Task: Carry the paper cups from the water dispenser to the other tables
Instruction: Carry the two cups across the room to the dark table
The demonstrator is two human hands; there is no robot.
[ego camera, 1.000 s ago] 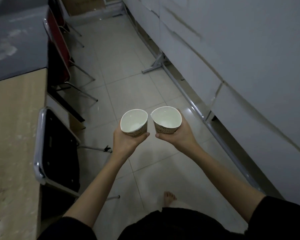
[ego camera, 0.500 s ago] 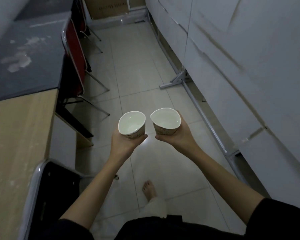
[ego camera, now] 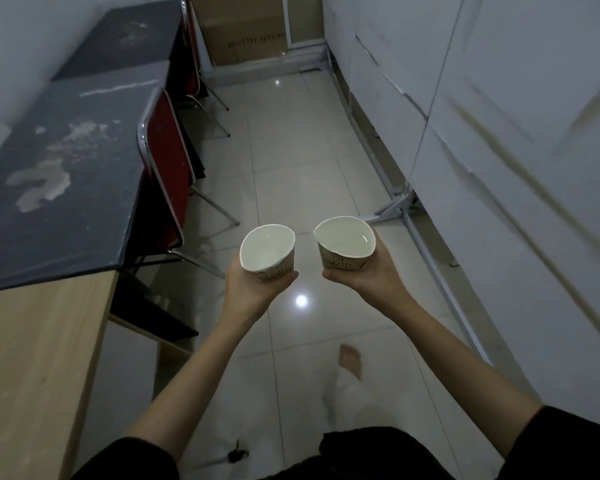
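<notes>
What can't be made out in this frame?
- Water dispenser: not in the head view.
- Left cup base: hidden by the left hand.
- Right cup print: too small to read.
- Box lettering: too small and dim.
- Right wall: motion-blurred.

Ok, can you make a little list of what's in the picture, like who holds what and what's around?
left hand: holds left cup
right hand: holds right cup
cups: apart, rims pinched, liquid inside
left side: dark table, red chair, wooden table
right side: white panels
floor: pale shiny tiles
far end: cardboard box
below: bare foot
</notes>
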